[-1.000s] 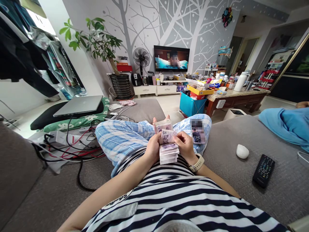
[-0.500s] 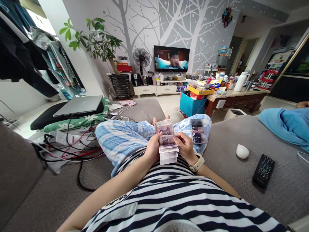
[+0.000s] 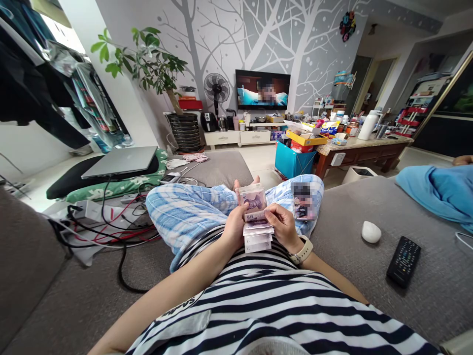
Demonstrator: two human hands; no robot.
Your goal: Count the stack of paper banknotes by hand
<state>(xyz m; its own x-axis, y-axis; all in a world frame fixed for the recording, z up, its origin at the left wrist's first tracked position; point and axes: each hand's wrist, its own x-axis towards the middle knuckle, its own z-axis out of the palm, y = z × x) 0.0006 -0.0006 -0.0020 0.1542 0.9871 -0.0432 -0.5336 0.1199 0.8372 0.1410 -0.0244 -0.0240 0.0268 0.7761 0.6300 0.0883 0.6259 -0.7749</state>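
Observation:
A stack of purple banknotes (image 3: 254, 198) is held over my lap, several of its notes folded down towards my striped shirt. My left hand (image 3: 235, 224) is closed around the stack's left side, with the thumb on top. At the right edge, my right hand (image 3: 283, 224) pinches a note between thumb and fingers, bending it down over the others. A pale watch (image 3: 302, 250) is on my right wrist. The phone (image 3: 302, 202) lies on my right knee, its screen lit and partly blurred. My crossed legs are in blue checked trousers (image 3: 188, 207).
On the grey sofa to the right are a white mouse (image 3: 371, 231), a black remote control (image 3: 403, 261) and a blue cloth (image 3: 436, 192). Tangled cables (image 3: 111, 229) and a closed laptop (image 3: 120, 161) lie to the left. Ahead stands a cluttered table (image 3: 354, 147).
The pinched note has bent further down, so more of the note beneath shows above it. Both hands stay in nearly the same place.

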